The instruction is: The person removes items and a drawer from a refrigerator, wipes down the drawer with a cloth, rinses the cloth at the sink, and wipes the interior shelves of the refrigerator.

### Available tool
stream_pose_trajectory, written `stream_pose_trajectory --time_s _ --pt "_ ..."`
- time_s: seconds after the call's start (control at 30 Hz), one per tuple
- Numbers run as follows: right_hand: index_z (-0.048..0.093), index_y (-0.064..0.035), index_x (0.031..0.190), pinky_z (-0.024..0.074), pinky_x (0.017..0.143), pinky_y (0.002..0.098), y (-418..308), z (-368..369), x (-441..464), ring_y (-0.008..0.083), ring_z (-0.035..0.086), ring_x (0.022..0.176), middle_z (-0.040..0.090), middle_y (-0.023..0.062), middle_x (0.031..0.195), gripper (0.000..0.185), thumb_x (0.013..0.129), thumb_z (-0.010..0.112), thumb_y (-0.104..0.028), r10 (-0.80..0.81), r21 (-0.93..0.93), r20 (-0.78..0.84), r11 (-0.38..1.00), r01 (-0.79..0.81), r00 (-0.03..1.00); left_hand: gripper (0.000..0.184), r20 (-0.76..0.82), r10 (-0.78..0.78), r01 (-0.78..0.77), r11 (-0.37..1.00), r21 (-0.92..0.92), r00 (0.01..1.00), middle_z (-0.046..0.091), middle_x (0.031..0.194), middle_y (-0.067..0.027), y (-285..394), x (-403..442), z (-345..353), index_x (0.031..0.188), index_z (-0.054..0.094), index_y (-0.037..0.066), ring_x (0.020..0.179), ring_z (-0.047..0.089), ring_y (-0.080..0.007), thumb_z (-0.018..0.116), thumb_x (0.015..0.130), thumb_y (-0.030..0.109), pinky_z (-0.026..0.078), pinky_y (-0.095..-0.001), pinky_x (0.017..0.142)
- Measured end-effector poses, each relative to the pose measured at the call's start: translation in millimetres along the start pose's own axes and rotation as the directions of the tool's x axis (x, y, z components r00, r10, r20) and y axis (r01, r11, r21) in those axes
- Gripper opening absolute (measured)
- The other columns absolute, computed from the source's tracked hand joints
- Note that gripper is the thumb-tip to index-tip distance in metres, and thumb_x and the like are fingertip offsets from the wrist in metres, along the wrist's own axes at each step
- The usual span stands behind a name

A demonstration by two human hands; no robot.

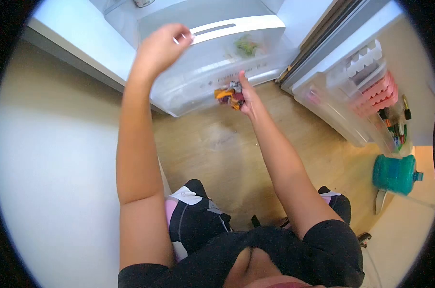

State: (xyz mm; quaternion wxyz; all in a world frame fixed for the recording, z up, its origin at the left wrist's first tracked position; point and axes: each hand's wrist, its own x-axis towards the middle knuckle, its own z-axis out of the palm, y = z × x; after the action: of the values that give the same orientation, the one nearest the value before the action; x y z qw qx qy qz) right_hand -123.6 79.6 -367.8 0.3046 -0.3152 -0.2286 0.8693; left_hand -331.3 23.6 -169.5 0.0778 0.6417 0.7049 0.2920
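Observation:
My left hand (163, 47) is over the left end of the white-rimmed clear drawer (188, 77), with its fingers curled and the thumb close to the forefinger. What they hold, if anything, I cannot make out. In my right hand (248, 97), in front of the drawer's lower face, is a bunch of shiny packets (229, 95) coloured orange, dark red and silver. The exact kind is too blurred to tell. Through the drawer's front shows something green and leafy (246, 45). The drawer is pulled out of the fridge.
The fridge door (416, 62) stands wide on the right, holding pink egg trays (383, 93) and small items in its bins. A teal water jug (395, 174) lies beyond it on the wooden floor (227, 149). A white panel (59, 168) runs along the left.

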Motion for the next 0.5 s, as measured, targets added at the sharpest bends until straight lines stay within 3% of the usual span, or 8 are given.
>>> stream_pose_trajectory --time_s 0.1,0.2,0.27,0.3,0.37,0.43,0.47,0.5 --pt "0.04 -0.0077 0.11 0.0535 0.056 0.0363 13.6 -29.2 -13.7 0.0213 0.062 0.075 0.058 0.0089 0.087 0.064 0.073 0.061 -0.056 -0.035 -0.067 -0.003 0.997 0.035 0.999 0.04 0.377 0.188 -0.215 0.976 0.031 0.907 0.059 0.103 -0.0139 -14.2 -18.8 54.4 0.103 0.06 0.006 0.093 0.057 -0.0246 0.065 0.075 0.034 0.045 -0.0337 0.082" --pt "0.041 -0.005 0.111 0.0541 0.058 0.036 17.6 -42.0 -37.1 0.0207 0.061 0.076 0.059 0.0094 0.087 0.068 0.072 0.061 -0.057 -0.044 -0.15 0.0 0.988 0.043 0.999 0.043 0.512 0.21 -0.244 0.97 -0.002 0.833 0.06 0.098 -0.0136 -2.4 -47.2 79.5 0.102 0.06 0.006 0.09 0.058 -0.0273 0.068 0.071 0.034 0.046 -0.0356 0.079" --pt "0.043 -0.0043 0.11 0.0543 0.058 0.0361 13.2 -38.7 -50.5 0.0209 0.062 0.076 0.06 0.0099 0.088 0.069 0.071 0.06 -0.059 -0.03 -0.199 0.011 0.98 0.031 1.0 0.042 0.584 0.142 -0.217 0.974 0.06 0.799 0.061 0.095 -0.014 8.8 -61.0 84.7 0.101 0.059 0.006 0.089 0.059 -0.0288 0.068 0.07 0.033 0.047 -0.0371 0.077" --pt "0.045 -0.0039 0.109 0.0544 0.058 0.0364 8.6 -38.1 -58.1 0.0216 0.062 0.076 0.06 0.0107 0.089 0.072 0.069 0.058 -0.063 0.073 -0.216 0.105 0.975 -0.048 0.992 0.04 0.646 0.066 -0.194 0.972 0.13 0.761 0.061 0.093 -0.0145 11.4 -66.0 85.8 0.1 0.059 0.007 0.087 0.059 -0.0303 0.068 0.07 0.032 0.047 -0.0386 0.075" --pt "0.048 -0.0035 0.108 0.0545 0.058 0.0366 -1.7 -35.1 -72.6 0.0223 0.062 0.075 0.061 0.0115 0.09 0.075 0.068 0.056 -0.066 0.18 -0.236 0.195 0.963 -0.132 0.964 0.031 0.641 0.076 -0.244 0.953 0.178 0.764 0.061 0.089 -0.0148 4.6 -80.3 104.5 0.096 0.058 0.006 0.084 0.059 -0.0322 0.064 0.073 0.026 0.048 -0.0418 0.071" --pt "0.052 -0.0034 0.106 0.0546 0.057 0.0382 -10.6 -30.4 -84.3 0.0239 0.063 0.073 0.062 0.0126 0.091 0.081 0.064 0.052 -0.073 0.229 -0.256 0.13 0.948 -0.191 0.965 0.022 0.494 0.135 -0.237 0.96 0.15 0.859 0.061 0.089 -0.0151 8.2 -97.7 110.7 0.091 0.057 0.005 0.082 0.059 -0.0335 0.06 0.076 0.02 0.048 -0.0426 0.07" --pt "0.053 -0.003 0.109 0.0514 0.053 0.0292 -7.2 -26.3 -89.9 0.0205 0.063 0.081 0.063 0.0115 0.091 0.091 0.066 0.035 -0.081 0.222 -0.333 -0.007 0.919 -0.212 0.975 0.017 0.512 0.156 -0.274 0.948 0.164 0.844 0.061 0.089 -0.0148 9.7 -102.5 113.5 0.089 0.056 0.004 0.079 0.06 -0.0344 0.058 0.077 0.016 0.048 -0.0433 0.069" --pt "0.053 -0.003 0.109 0.0514 0.053 0.0292 -10.1 -25.1 -96.6 0.0205 0.063 0.081 0.063 0.0115 0.091 0.091 0.066 0.035 -0.081 0.223 -0.331 -0.014 0.919 -0.215 0.975 0.017 0.516 0.158 -0.275 0.949 0.157 0.842 0.061 0.089 -0.0148 10.8 -107.9 116.0 0.089 0.056 0.004 0.079 0.06 -0.0344 0.058 0.077 0.016 0.048 -0.0433 0.069"
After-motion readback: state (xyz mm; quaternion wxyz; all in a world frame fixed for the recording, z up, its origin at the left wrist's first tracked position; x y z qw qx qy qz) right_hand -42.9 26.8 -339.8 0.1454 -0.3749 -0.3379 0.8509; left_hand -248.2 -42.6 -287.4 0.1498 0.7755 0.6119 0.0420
